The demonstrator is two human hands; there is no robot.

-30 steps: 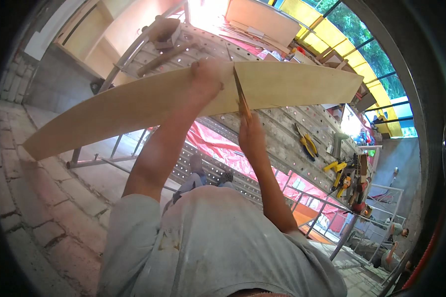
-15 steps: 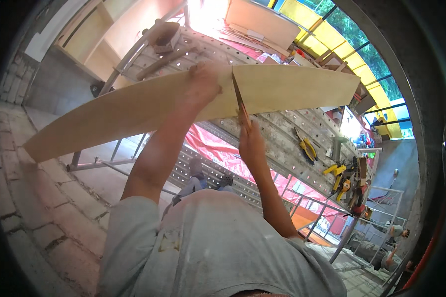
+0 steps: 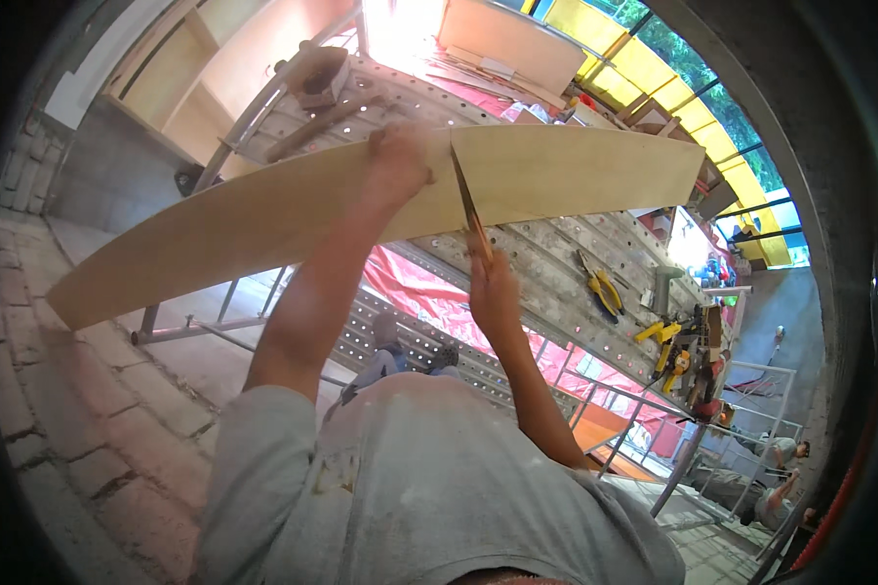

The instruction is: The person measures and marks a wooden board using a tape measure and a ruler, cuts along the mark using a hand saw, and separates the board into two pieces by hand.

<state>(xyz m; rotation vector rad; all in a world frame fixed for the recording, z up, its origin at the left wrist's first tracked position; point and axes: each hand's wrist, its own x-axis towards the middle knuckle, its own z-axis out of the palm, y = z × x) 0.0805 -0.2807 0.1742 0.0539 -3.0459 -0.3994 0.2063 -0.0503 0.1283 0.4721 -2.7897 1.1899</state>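
- the right hand [image 3: 496, 288] has its grip closed on the saw [image 3: 466, 190]; a twist of the wrist could make the saw bind or wander.
- the pale board [image 3: 576, 171] lies across the metal counter [image 3: 546, 258], its left end jutting beyond; that overhang could tip or rock it.
- the left hand [image 3: 400, 161] rests on the board near the saw, its grip too blurred to tell; a jumping saw could nick it.

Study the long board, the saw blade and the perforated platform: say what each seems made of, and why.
Long board: probably bare wood or plywood; pale, matt tan face.
Saw blade: likely steel, dark; thin and stiff-looking, finish unclear.
Perforated platform: probably metal, dull and worn; grey, ribbed, rows of holes.
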